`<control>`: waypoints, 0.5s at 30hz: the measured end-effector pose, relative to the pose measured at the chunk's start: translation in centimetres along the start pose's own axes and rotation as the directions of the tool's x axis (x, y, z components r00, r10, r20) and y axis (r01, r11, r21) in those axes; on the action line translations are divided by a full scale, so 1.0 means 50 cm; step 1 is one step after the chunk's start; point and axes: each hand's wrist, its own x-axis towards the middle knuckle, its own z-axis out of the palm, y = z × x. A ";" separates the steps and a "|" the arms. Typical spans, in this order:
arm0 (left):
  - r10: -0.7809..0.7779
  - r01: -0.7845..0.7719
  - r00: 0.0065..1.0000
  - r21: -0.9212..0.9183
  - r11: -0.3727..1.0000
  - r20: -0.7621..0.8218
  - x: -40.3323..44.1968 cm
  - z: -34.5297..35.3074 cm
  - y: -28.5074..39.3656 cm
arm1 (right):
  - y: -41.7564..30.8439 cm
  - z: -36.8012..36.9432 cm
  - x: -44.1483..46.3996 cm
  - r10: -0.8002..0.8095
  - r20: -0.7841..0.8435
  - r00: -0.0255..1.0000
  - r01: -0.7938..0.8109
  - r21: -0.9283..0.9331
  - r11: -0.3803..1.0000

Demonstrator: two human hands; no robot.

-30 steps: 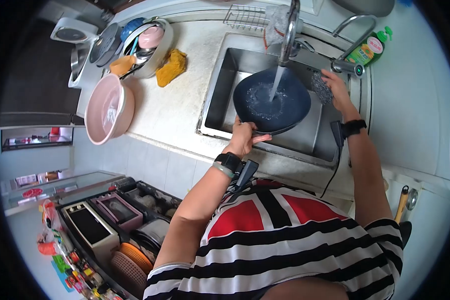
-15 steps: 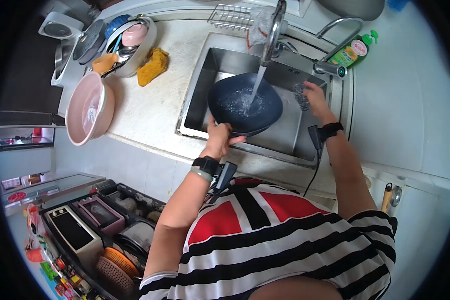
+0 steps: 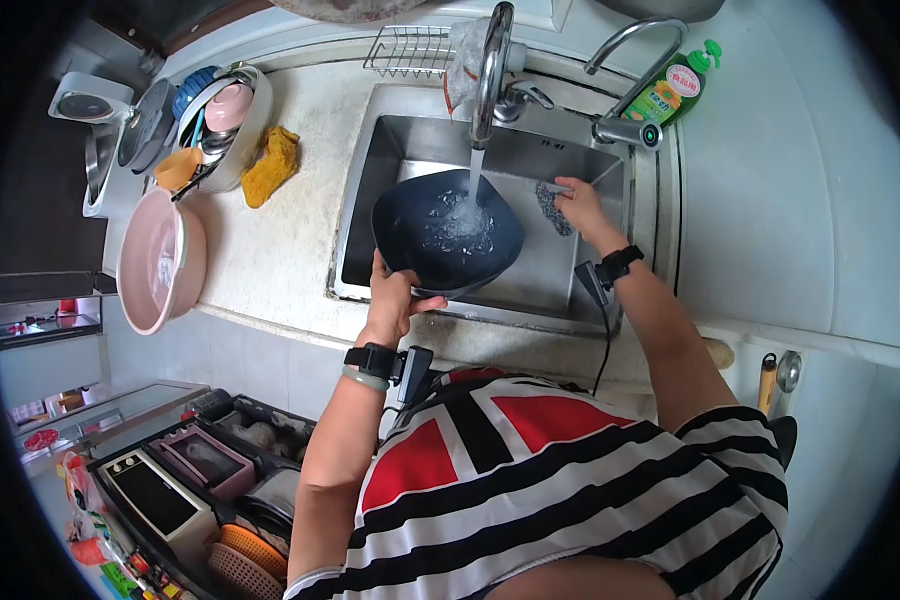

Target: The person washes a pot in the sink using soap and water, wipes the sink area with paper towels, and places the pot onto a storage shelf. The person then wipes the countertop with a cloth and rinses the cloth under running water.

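A dark blue, rounded-square bowl [image 3: 398,222] is tilted in the steel sink [image 3: 558,285], beneath the running tap [image 3: 489,75]. Water falls into it and churns inside. My left hand [image 3: 394,300] grips the bowl's near rim, with the thumb by the edge and the fingers beneath, partly hidden. To the right of the bowl, my right hand [image 3: 586,212] pinches a grey steel-wool scrubber [image 3: 550,207] over the sink. The scrubber is apart from the bowl.
Green dish soap [image 3: 673,88] stands behind a second tap [image 3: 630,132] at the right. A wire rack [image 3: 406,50] and a grey cloth [image 3: 467,65] are behind the sink. Leftward are a yellow cloth [image 3: 271,168], a pink basin [image 3: 148,260] and a full dish tub [image 3: 255,120].
The whole view has shifted, so the sink and bowl appear further left and lower. Water churns more widely in the bowl. Both hands keep their holds.
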 end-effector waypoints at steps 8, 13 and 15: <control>0.052 -0.052 0.998 -0.022 0.998 -0.019 0.003 -0.016 -0.009 | -0.184 0.002 -0.025 -0.532 -0.093 0.842 0.530 -0.053 0.847; 0.146 -0.132 0.983 0.119 0.984 -0.115 -0.013 -0.015 0.002 | -0.117 0.030 0.023 0.183 0.203 0.962 -0.273 0.685 0.675; 0.201 -0.179 0.973 0.175 0.968 -0.115 -0.024 -0.017 0.016 | -0.108 0.044 0.001 0.262 0.216 0.941 -0.337 0.674 0.658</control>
